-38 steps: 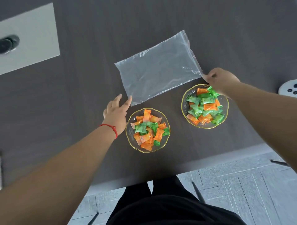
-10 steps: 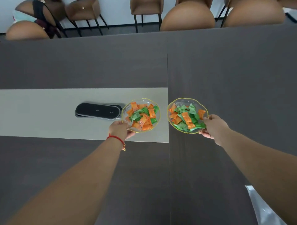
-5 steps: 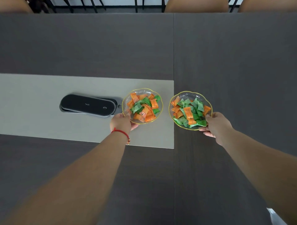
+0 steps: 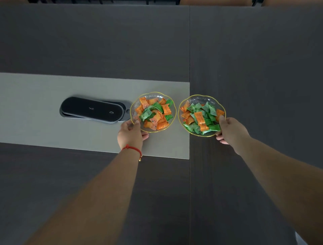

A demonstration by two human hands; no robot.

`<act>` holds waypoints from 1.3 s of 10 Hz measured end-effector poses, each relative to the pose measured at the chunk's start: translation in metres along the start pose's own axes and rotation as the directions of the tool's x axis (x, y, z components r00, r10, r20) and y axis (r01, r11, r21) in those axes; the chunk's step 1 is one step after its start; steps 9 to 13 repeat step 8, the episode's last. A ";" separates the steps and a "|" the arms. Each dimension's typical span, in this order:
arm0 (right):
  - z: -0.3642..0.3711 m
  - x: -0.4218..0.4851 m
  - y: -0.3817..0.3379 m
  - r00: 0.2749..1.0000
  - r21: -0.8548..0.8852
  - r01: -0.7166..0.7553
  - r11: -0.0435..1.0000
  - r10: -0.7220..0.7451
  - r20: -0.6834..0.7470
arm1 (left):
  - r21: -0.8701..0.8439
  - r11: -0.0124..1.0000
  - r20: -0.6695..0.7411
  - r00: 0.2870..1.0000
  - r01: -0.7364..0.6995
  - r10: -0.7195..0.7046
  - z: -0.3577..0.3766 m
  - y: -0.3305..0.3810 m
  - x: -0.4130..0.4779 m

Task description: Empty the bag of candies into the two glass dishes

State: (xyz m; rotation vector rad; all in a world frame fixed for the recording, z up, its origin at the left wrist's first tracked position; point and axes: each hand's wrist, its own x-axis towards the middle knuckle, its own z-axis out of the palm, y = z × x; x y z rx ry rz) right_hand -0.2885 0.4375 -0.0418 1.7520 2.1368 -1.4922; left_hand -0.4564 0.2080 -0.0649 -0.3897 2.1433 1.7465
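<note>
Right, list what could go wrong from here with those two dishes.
1. The left dish, held by the left hand, sits close to the black device and could knock it.
2. The right hand pinches only the right dish rim; a tilt could spill the heaped candies.

A dark grey-brown table (image 4: 97, 43) with a faint wood grain fills nearly the whole view — a thin seam (image 4: 189, 192) runs straight down it, passing between the two hands. Left of that seam a pale grey-green panel (image 4: 35, 132) is set flush into the top, lying under the left hand and stretching away to its left. A black oval device (image 4: 92, 109) sits on this panel, just left of that hand. Along the far edge — chair legs (image 4: 147, 2), barely visible. Light is soft and even
</note>
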 end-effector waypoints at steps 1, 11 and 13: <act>-0.001 -0.002 -0.002 0.999 0.028 -0.018 0.999 0.017 0.038 | 0.000 1.000 -0.010 1.000 0.003 -0.003 -0.001 0.002 -0.002; -0.002 -0.050 0.027 0.997 0.110 0.008 0.994 -0.015 0.070 | -0.161 0.975 0.038 0.988 0.152 -0.148 -0.019 -0.008 -0.027; -0.002 -0.050 0.027 0.997 0.110 0.008 0.994 -0.015 0.070 | -0.161 0.975 0.038 0.988 0.152 -0.148 -0.019 -0.008 -0.027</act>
